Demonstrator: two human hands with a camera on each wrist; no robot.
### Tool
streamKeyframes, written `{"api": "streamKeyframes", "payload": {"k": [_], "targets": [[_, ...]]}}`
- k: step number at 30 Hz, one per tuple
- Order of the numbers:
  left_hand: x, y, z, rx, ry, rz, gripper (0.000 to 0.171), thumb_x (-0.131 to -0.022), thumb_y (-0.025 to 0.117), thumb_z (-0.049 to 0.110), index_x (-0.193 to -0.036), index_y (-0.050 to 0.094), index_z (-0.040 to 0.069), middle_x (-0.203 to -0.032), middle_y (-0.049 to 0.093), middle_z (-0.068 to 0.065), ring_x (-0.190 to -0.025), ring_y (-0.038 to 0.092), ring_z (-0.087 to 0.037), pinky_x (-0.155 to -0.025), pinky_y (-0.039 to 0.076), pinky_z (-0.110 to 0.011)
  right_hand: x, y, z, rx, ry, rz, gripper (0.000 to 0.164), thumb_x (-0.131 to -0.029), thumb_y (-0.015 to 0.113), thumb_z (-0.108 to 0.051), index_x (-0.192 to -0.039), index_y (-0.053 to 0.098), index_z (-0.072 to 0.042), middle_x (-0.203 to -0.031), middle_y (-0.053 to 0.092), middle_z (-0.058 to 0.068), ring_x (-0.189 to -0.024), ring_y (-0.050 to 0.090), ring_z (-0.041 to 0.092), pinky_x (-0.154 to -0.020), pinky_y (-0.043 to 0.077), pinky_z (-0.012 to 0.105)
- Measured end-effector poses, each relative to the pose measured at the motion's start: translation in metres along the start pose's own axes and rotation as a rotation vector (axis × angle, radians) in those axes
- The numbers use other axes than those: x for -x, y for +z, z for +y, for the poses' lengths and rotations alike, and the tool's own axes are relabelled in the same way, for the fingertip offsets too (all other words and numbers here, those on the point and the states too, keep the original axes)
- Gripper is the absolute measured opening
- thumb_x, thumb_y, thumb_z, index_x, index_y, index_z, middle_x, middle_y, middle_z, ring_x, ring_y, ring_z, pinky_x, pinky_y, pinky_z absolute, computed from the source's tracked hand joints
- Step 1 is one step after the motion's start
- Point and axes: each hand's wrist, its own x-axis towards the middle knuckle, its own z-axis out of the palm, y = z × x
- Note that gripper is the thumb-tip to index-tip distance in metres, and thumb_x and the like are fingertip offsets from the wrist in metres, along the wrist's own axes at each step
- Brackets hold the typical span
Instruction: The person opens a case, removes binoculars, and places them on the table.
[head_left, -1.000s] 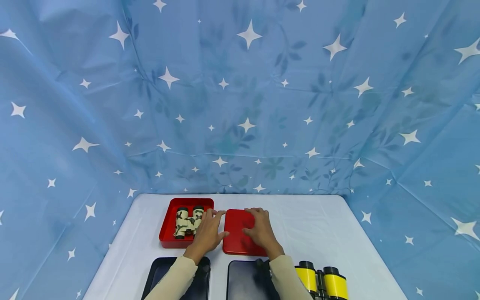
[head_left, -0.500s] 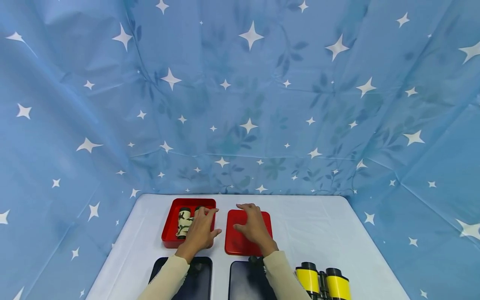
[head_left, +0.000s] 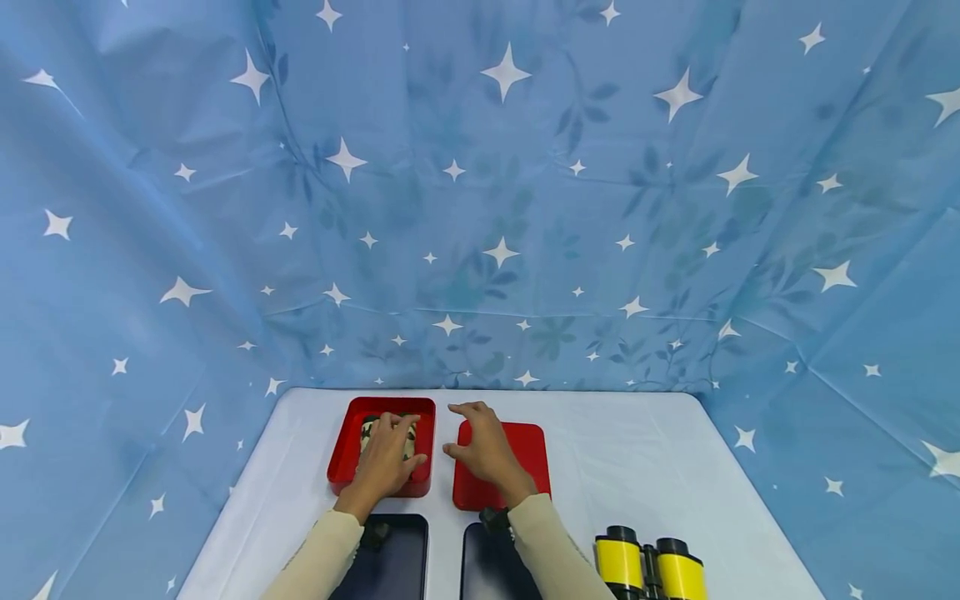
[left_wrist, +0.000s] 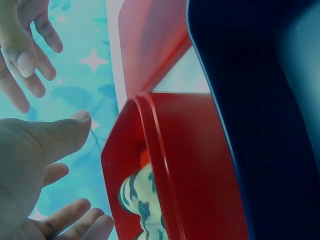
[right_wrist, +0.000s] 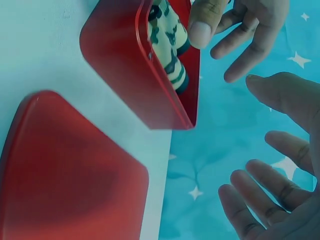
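A red box [head_left: 341,467] sits at the back left of the table, with camouflage-patterned binoculars [left_wrist: 142,202] lying inside. My left hand [head_left: 385,457] is held above this box and covers part of the binoculars in the head view. To its right lies a flat red lid [head_left: 531,454] with rounded corners. Over the lid's left part hovers my right hand [head_left: 483,448], thumb and fingers spread apart. Both palms face each other with a gap between them, and neither holds anything. In the right wrist view, the binoculars [right_wrist: 172,50] show past the box's wall.
Two dark trays stand side by side in front, the left tray [head_left: 405,558] and the right tray [head_left: 483,575], partly behind my sleeves. Yellow and black binoculars [head_left: 621,562] stand at the front right. A blue star-patterned curtain [head_left: 495,208] hangs behind the white table [head_left: 622,458].
Both hands have moved left, away from the lid's two sides. The left hand is now over the red box, the right over the lid's left part. Box and lid stay put.
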Motion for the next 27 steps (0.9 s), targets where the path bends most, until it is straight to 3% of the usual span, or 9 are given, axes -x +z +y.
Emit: {"api": "streamKeyframes", "payload": {"k": [13,23,27], "targets": [[-0.001,-0.009,-0.018,-0.003,-0.056,-0.03,0.07,-0.077,0.086,0.026,-0.138,0.055,0.009,-0.125,0.052,-0.017,-0.112,0.05,-0.03,-0.088,0.056,-0.049,-0.012,0.019,-0.017,0.012,-0.054,-0.048,0.067,-0.083,0.082,-0.027,-0.143,0.054,-0.02,-0.141,0.051,0.003,-0.127,0.049,0.022,-0.089,0.058,0.037],[-0.001,-0.013,-0.034,-0.004,-0.103,-0.043,0.068,-0.077,0.087,0.025,-0.138,0.057,0.013,-0.123,0.052,-0.019,-0.109,0.05,-0.031,-0.083,0.055,-0.048,-0.021,0.033,-0.028,0.062,-0.057,-0.099,0.066,-0.083,0.081,-0.027,-0.144,0.054,-0.023,-0.14,0.052,0.007,-0.127,0.049,0.024,-0.095,0.055,0.043],[-0.001,-0.013,-0.04,0.003,-0.129,-0.062,0.066,-0.078,0.086,0.025,-0.137,0.058,0.015,-0.123,0.052,-0.019,-0.106,0.051,-0.031,-0.088,0.054,-0.05,-0.023,0.038,-0.029,0.064,-0.065,-0.116,0.066,-0.084,0.081,-0.025,-0.144,0.054,-0.023,-0.14,0.052,0.006,-0.127,0.049,0.023,-0.096,0.054,0.042]]}}
